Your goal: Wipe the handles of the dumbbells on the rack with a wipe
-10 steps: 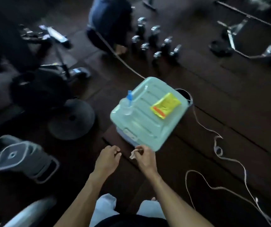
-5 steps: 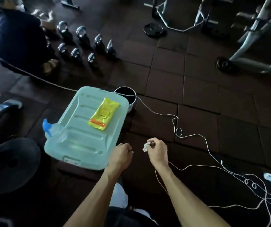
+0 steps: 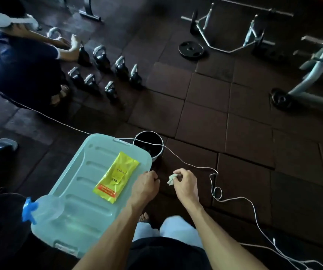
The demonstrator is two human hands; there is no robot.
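Your right hand (image 3: 186, 185) pinches a small crumpled wipe (image 3: 172, 179) near the middle of the frame. Your left hand (image 3: 144, 187) is curled and holds nothing, beside the yellow packet (image 3: 116, 180) on the green lid (image 3: 78, 191).

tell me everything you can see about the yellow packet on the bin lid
The yellow packet is a flat, glossy pouch that looks like plastic film, slightly crinkled. An orange band with pale print crosses its near end, and small dark print sits near its middle; neither is legible. It lies flat on the pale green bin lid, set diagonally, its orange end toward the wearer. Nothing but the lid touches it: the left hand is close beside its right edge but apart. Whether it is opened cannot be told.
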